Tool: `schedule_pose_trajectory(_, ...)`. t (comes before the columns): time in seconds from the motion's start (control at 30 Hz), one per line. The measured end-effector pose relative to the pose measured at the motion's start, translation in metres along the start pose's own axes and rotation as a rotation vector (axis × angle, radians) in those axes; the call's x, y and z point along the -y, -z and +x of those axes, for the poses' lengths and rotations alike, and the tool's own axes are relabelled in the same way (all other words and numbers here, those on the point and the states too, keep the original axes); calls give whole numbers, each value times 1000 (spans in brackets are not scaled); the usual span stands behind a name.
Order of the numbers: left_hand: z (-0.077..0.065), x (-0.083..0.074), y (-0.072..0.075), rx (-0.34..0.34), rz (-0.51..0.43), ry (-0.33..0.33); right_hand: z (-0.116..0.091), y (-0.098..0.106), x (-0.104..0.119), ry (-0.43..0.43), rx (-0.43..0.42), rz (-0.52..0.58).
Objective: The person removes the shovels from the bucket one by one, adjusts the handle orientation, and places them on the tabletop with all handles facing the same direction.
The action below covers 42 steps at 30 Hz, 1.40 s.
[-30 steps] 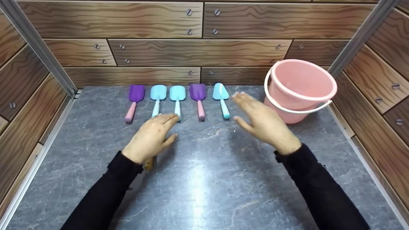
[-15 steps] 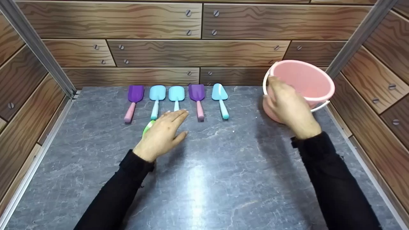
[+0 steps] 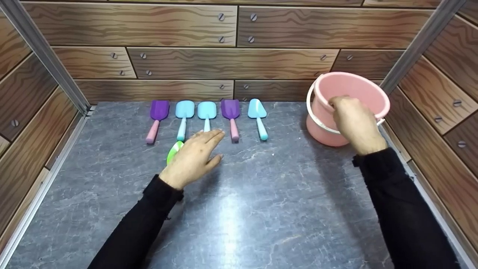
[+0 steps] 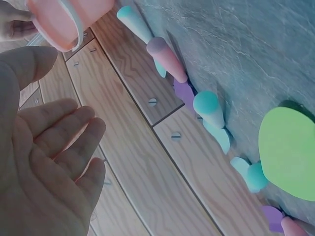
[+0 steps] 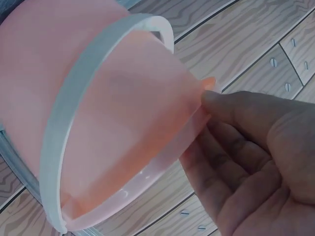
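In the head view my right hand grips the near rim of a pink bucket. The right wrist view shows thumb and fingers pinching that rim, beside the white bail handle. My left hand hovers over the table with relaxed, extended fingers and holds nothing. Under it a flat, rounded green thing is partly hidden in the head view; its kind is unclear. Beyond the left hand lie two light blue scoops, one on the left and one on the right, the latter's handle partly covered.
A purple scoop with a pink handle lies at the row's left end. Another purple scoop and a light blue pointed trowel continue the row rightward. Wood-patterned walls enclose the grey marbled table behind and at both sides.
My right hand has moved right from near the pointed trowel to the bucket and taken hold of its rim. My left hand has shifted slightly right, uncovering part of the green thing.
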<state>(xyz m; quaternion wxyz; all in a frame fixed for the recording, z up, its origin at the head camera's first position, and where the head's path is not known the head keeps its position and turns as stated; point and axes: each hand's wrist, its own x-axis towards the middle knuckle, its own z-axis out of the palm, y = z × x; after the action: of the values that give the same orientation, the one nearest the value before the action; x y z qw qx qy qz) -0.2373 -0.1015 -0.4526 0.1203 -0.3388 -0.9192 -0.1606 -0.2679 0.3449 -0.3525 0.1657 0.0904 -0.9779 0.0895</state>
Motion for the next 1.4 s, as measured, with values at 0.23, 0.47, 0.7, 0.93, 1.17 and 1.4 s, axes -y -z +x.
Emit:
schedule_pose_trajectory(0.23,3,-4,-1,15,-3,0,-6,8,16,20,91,38)
schedule_pose_trajectory(0.47,6,-8,-2,37,-12,6,-13,17,39,100,136,35)
schedule_pose_trajectory(0.7,10,-13,-2,42,-24,0,4,22,23,170,258,86)
schedule_pose_trajectory(0.93,13,-17,-2,37,-28,-20,21,24,-7,200,447,16)
schedule_pose_trajectory(1.17,15,-20,-5,32,-43,-24,41,25,-23,160,672,-25)
schedule_pose_trajectory(1.4,15,-22,-8,19,-47,-28,52,18,-31,94,884,137)
